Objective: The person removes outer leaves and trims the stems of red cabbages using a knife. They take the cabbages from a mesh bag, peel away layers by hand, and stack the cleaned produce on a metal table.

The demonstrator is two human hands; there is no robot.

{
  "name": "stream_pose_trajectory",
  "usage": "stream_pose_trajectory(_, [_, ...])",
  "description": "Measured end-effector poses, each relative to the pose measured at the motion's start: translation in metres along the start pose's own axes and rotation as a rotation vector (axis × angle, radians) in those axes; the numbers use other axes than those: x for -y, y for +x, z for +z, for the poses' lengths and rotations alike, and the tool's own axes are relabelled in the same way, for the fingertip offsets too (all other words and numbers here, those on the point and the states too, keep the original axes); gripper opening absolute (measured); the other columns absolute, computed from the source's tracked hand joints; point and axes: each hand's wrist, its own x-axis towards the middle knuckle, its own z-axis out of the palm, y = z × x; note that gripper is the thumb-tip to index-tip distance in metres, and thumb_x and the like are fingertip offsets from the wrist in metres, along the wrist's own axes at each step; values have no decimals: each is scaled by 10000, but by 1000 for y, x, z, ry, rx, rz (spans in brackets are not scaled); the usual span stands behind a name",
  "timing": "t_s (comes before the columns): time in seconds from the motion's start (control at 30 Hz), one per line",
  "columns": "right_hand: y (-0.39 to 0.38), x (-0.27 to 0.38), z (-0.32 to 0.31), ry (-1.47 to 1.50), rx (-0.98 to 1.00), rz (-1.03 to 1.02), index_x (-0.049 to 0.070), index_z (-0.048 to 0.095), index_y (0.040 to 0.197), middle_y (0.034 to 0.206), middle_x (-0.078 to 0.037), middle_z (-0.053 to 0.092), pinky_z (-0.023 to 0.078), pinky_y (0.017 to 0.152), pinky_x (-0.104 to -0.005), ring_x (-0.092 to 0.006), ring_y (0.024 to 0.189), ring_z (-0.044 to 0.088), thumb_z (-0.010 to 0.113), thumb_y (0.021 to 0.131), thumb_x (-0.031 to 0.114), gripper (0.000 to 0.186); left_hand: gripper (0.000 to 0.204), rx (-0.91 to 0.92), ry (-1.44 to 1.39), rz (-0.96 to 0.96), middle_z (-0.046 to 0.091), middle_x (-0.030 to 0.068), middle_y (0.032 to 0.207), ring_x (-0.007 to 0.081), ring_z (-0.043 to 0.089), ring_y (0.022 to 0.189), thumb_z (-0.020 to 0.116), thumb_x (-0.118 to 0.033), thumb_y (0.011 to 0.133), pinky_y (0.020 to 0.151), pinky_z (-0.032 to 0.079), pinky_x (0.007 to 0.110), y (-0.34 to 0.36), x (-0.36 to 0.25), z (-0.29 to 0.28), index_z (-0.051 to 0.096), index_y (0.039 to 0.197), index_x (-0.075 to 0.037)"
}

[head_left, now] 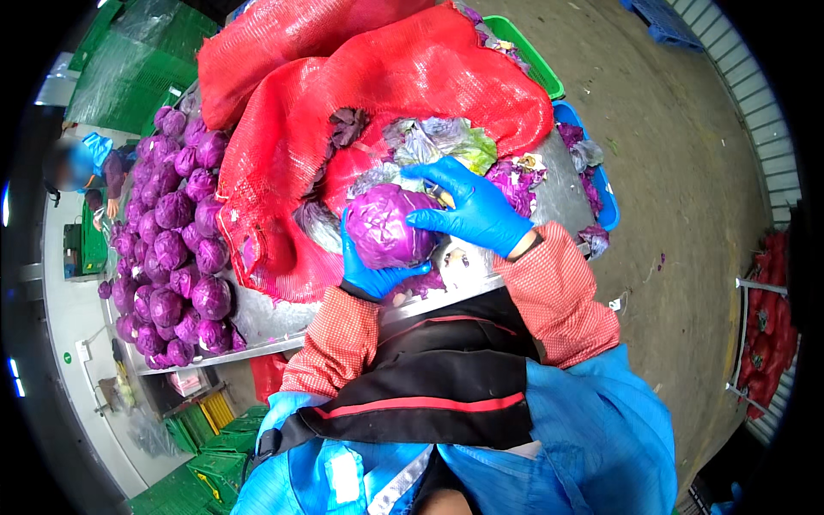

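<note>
A peeled purple cabbage [390,227] rests in my left hand [373,268], which cups it from below and from its left side. My blue-gloved right hand [472,206] is at the cabbage's right side, its thumb against the leaves. Between that thumb and the fingers shows a small yellowish and dark thing, too hidden to name. Just beyond the cabbage, loose outer leaves [438,142] in green and dull purple lie by the mouth of a red mesh sack [412,69]. Purple leaf scraps [515,184] lie to the right of my right hand.
Many purple cabbages [172,249] are heaped at the left of the metal table [270,322]. A blue bin [608,202] and a green crate [536,60] with leaves stand along the right side. Another person [81,167] is at the far left. Green crates [223,472] sit lower left.
</note>
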Motion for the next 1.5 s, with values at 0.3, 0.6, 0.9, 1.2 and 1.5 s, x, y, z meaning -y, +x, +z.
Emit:
stream_pose_trajectory(0.3, [-18, -8, -7, 767, 227, 418, 16, 536, 1094, 1035, -55, 576, 462, 812, -266, -124, 958, 536, 727, 744, 87, 406, 992, -160, -302, -175, 439, 76, 1322, 250, 427, 1218, 825, -368, 557, 1029, 333, 437, -3, 5, -8, 267, 1351, -162])
stream_pose_trajectory(0.6, [-10, -25, -16, 392, 298, 195, 45, 543, 1057, 968, -43, 549, 424, 816, -278, -133, 907, 502, 771, 700, 142, 434, 833, 75, 1076, 150, 467, 47, 1303, 245, 423, 1221, 730, -449, 616, 1074, 250, 418, -2, 5, 11, 375, 1324, -188])
stream_pose_trajectory(0.9, [-42, -4, -46, 634, 202, 494, -4, 591, 1090, 871, -50, 640, 479, 681, -233, -94, 780, 579, 723, 753, 110, 379, 839, -65, -2, -35, 412, 79, 1352, 255, 364, 1266, 664, -539, 701, 1091, 219, 449, 0, 15, 0, 292, 1361, -178])
stream_pose_trajectory(1.2, [-59, -14, -94, 554, 113, 527, 42, 556, 1130, 836, -91, 623, 466, 558, -252, -134, 631, 583, 720, 753, 213, 446, 739, -59, -575, -26, 406, 165, 1339, 331, 402, 1233, 527, -531, 812, 1021, 336, 512, 13, 6, 5, 277, 1376, -125])
stream_pose_trajectory(1.5, [-32, -14, -29, 911, 92, 408, 45, 457, 1272, 1051, -128, 592, 481, 724, -302, -191, 829, 594, 563, 872, 372, 528, 870, 259, -47, -261, 213, 187, 1445, 394, 341, 1263, 577, -484, 824, 851, 464, 585, -16, -20, 37, 80, 1435, -115])
